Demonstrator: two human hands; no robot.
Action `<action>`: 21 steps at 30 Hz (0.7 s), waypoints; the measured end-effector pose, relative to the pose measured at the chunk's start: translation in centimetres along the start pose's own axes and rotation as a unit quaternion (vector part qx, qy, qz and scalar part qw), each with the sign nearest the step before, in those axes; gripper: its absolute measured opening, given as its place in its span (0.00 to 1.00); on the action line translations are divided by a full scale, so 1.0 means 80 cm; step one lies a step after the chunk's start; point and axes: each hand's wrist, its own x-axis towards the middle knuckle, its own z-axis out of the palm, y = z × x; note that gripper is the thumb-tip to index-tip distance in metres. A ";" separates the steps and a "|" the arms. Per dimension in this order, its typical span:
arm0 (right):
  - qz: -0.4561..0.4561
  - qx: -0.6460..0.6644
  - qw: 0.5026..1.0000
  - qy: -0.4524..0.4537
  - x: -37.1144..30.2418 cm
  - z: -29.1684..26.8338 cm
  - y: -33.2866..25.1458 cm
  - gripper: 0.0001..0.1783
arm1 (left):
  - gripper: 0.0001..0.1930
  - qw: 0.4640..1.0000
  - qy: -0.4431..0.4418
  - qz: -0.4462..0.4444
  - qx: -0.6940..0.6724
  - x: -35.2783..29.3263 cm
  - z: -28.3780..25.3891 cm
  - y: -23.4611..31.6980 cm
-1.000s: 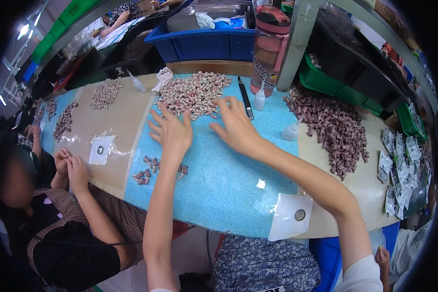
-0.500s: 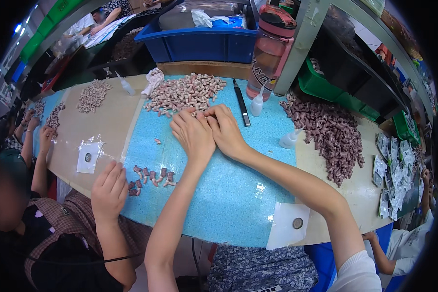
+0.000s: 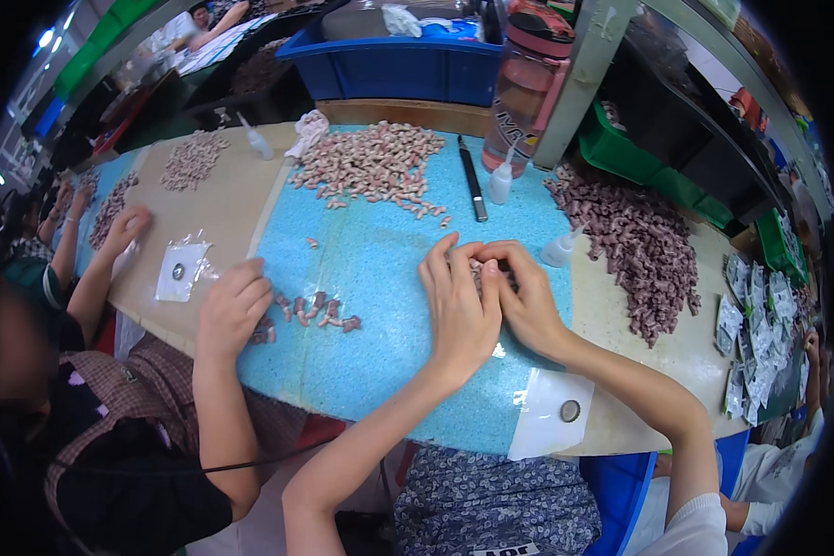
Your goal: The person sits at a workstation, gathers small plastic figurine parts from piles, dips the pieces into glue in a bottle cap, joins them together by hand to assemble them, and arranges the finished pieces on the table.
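My left hand [image 3: 461, 310] and my right hand [image 3: 528, 298] are cupped together over the blue mat. Between their curled fingers a few small pink-and-white pieces [image 3: 478, 269] show; most of that handful is hidden. Beyond them spreads a loose pile of the same pink-and-white pieces [image 3: 366, 159]. Right of my hands lies a heap of dark purplish-brown pieces [image 3: 635, 255]. A white dropper bottle [image 3: 558, 250] stands close to my right fingers. To the left lie several dark-and-pale joined pieces [image 3: 327, 312], beside a co-worker's hand [image 3: 234, 310].
At the back are a black pen-like tool [image 3: 472, 178], another dropper bottle [image 3: 500, 183], a pink drinking bottle [image 3: 521, 97] and a blue bin [image 3: 389, 72]. A white sheet with a round metal cap [image 3: 570, 410] lies at the near edge. Silvery packets [image 3: 760, 324] lie far right.
Both my hands have come back from the pink-and-white pile, nearer and to the right, with some pieces between them. The co-worker's hand has shifted toward the joined pieces.
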 end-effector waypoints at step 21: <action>-0.085 -0.157 0.976 -0.126 0.127 0.048 0.027 0.09 | 0.17 0.995 0.010 0.030 0.094 0.066 -0.022 -0.084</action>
